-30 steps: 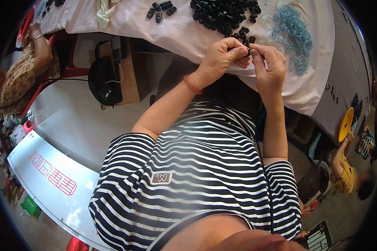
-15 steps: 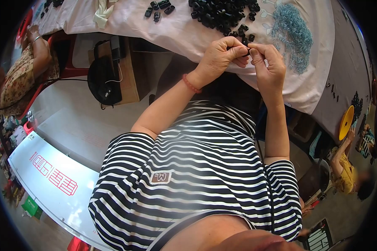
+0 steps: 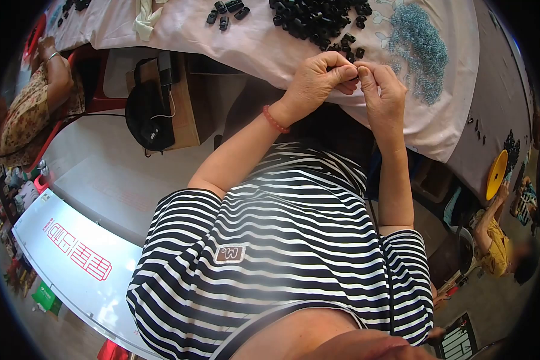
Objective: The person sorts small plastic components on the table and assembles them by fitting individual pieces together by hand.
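The left hand (image 3: 321, 80) is pinched nearly closed, thumb against curled fingers, on a small black piece (image 3: 357, 76) that the fingertips mostly hide. The right hand (image 3: 384, 93) meets it there, thumb and forefinger pressed together; whether they hold the piece itself or something tiny cannot be told. In the last half second only the right hand has visibly changed, turning slightly inward, while the left has stayed put, so the fine fingertip handling of that one piece seems to be continuing. Just beyond the fingers, the black plastic cord-lock parts (image 3: 315, 21) lie heaped on the pale pink tablecloth (image 3: 264, 54), looking as they did, as does the bluish-silver heap of what look like tiny springs (image 3: 420, 54) to the right. Five black cord-lock pieces (image 3: 224, 23) sit apart, left of the main heap. Farther out are a co-worker's arm (image 3: 57, 75) and a yellow disc (image 3: 496, 175).
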A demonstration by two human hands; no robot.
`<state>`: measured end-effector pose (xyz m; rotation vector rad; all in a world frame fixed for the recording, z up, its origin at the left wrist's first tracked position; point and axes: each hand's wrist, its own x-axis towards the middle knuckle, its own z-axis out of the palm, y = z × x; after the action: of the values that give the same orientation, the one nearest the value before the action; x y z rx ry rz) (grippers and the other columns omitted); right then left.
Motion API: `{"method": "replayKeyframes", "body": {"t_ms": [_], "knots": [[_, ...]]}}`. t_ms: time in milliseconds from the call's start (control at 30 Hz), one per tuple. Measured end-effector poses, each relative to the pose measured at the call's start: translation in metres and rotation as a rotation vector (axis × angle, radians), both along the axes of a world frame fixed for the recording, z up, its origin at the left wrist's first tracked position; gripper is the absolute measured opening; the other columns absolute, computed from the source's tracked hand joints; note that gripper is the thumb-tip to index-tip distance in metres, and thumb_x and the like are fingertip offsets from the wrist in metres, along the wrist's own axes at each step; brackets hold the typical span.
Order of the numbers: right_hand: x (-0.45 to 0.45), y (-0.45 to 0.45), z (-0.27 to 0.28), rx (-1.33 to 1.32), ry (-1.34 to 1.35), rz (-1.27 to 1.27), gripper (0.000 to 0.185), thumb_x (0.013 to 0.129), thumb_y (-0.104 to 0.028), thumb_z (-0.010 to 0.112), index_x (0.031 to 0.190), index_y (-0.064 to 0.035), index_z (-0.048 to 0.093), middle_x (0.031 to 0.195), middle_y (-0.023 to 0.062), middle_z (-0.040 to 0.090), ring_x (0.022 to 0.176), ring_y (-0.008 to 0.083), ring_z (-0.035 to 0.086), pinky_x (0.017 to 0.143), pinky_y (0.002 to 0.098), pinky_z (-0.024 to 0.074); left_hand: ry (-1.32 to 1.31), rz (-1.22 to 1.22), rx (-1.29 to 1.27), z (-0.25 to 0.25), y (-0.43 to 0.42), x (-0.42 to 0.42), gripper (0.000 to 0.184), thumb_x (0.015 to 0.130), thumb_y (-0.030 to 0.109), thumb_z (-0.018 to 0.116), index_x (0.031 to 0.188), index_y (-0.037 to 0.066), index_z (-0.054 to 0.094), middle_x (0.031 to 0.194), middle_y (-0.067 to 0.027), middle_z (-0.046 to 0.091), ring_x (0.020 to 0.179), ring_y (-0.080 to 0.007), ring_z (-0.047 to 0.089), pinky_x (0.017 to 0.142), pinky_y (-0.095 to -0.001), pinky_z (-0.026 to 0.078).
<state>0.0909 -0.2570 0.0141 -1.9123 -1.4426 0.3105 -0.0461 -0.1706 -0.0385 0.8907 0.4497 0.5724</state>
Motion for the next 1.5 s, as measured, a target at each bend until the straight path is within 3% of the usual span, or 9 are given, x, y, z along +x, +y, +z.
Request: {"method": "replayKeyframes", "body": {"t_ms": [167, 467, 733, 1033, 1233, 1333, 1500], "knots": [[-0.006, -0.005, 0.010, -0.036, -0.293, 0.064, 0.025, 0.091, -0.019, 0.067, 0.114, -0.0086, 0.067, 0.088, 0.0014, 0.065, 0.084, 0.0188, 0.062, 0.094, 0.0369, 0.0313, 0.033, 0.018, -0.025, 0.005, 0.001, 0.001, 0.021, 0.099, 0.018, 0.064, 0.102, -0.002, 0.067, 0.092, -0.0090, 0.071, 0.082, -0.0135, 0.070, 0.077, -0.0263, 0.058], [-0.003, -0.006, 0.014, -0.020, -0.542, 0.132, 0.033, 0.081, -0.026, 0.077, 0.107, -0.0083, 0.065, 0.087, 0.0005, 0.065, 0.084, 0.0181, 0.062, 0.093, 0.0400, 0.0326, 0.076, -0.080, -0.068, 0.012, 0.008, -0.002, 0.022, 0.098, 0.019, 0.065, 0.102, -0.002, 0.069, 0.094, -0.0075, 0.072, 0.083, -0.0104, 0.069, 0.075, -0.0220, 0.056], [-0.005, -0.005, 0.010, 0.161, -0.567, 0.090, 0.032, 0.078, -0.024, 0.078, 0.103, -0.0079, 0.067, 0.084, -0.0012, 0.065, 0.080, 0.0139, 0.063, 0.094, 0.0401, 0.0330, 0.107, -0.181, -0.061, 0.020, 0.013, -0.011, 0.027, 0.099, 0.025, 0.064, 0.106, -0.001, 0.068, 0.093, -0.0064, 0.071, 0.084, -0.0110, 0.070, 0.077, -0.0228, 0.056], [-0.013, -0.008, 0.019, 0.187, -0.573, 0.135, 0.020, 0.077, -0.017, 0.073, 0.093, -0.0080, 0.065, 0.082, -0.0018, 0.060, 0.081, 0.0141, 0.062, 0.096, 0.0414, 0.0322, 0.124, -0.261, -0.160, 0.023, 0.013, -0.013, 0.026, 0.098, 0.025, 0.065, 0.098, -0.001, 0.068, 0.090, -0.0079, 0.071, 0.080, -0.0139, 0.071, 0.075, -0.0299, 0.062], [-0.016, -0.011, 0.025, 0.153, -0.570, 0.165, 0.014, 0.077, -0.016, 0.071, 0.085, -0.0095, 0.061, 0.076, -0.0007, 0.054, 0.076, 0.0158, 0.059, 0.097, 0.0420, 0.0324, 0.124, -0.225, -0.156, 0.022, 0.007, -0.013, 0.028, 0.096, 0.025, 0.069, 0.090, -0.002, 0.068, 0.081, -0.0088, 0.070, 0.072, -0.0142, 0.070, 0.068, -0.0276, 0.061], [-0.016, -0.012, 0.026, 0.133, -0.579, 0.178, 0.014, 0.078, -0.016, 0.071, 0.085, -0.0096, 0.061, 0.075, -0.0007, 0.053, 0.075, 0.0158, 0.059, 0.098, 0.0417, 0.0325, 0.137, -0.274, -0.118, 0.019, 0.009, -0.015, 0.027, 0.098, 0.024, 0.067, 0.094, -0.002, 0.068, 0.087, -0.0087, 0.071, 0.078, -0.0149, 0.071, 0.074, -0.0292, 0.061], [-0.015, -0.011, 0.025, 0.119, -0.549, 0.179, 0.016, 0.079, -0.018, 0.072, 0.089, -0.0101, 0.062, 0.075, -0.0014, 0.055, 0.076, 0.0150, 0.059, 0.098, 0.0415, 0.0323, 0.139, -0.247, -0.127, 0.033, 0.008, -0.017, 0.029, 0.098, 0.025, 0.066, 0.096, -0.003, 0.068, 0.088, -0.0090, 0.071, 0.080, -0.0149, 0.071, 0.075, -0.0277, 0.060]]}}
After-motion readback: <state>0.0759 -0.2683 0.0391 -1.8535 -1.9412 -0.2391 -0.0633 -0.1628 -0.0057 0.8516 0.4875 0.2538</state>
